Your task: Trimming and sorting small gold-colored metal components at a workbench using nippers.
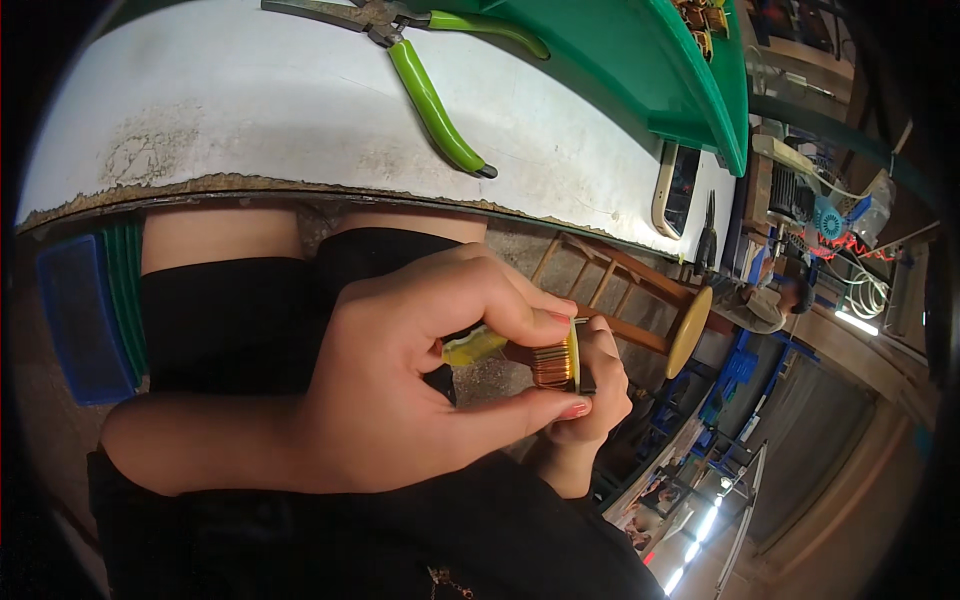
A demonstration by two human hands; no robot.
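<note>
1. Copper wire gleamed in close turns on the small wound coil, which was held in the air in front of the person's body, beyond the near edge of the tabletop.
2. The left hand had its grip closed on the coil, with the thumb below and the fingertips above; its back faced up. A strip of yellow material showed within its curve.
3. The right hand was on the coil's far side, its fingers bent; how firmly its grip was closed could not be told, being partly hidden.
4. On the tabletop lay pliers with green handles, their handles spread apart, next to a green tray with more copper-wound pieces in it.
5. A phone lay near the tray, by the tabletop's edge.
6. Beyond stood a wooden stool.
</note>
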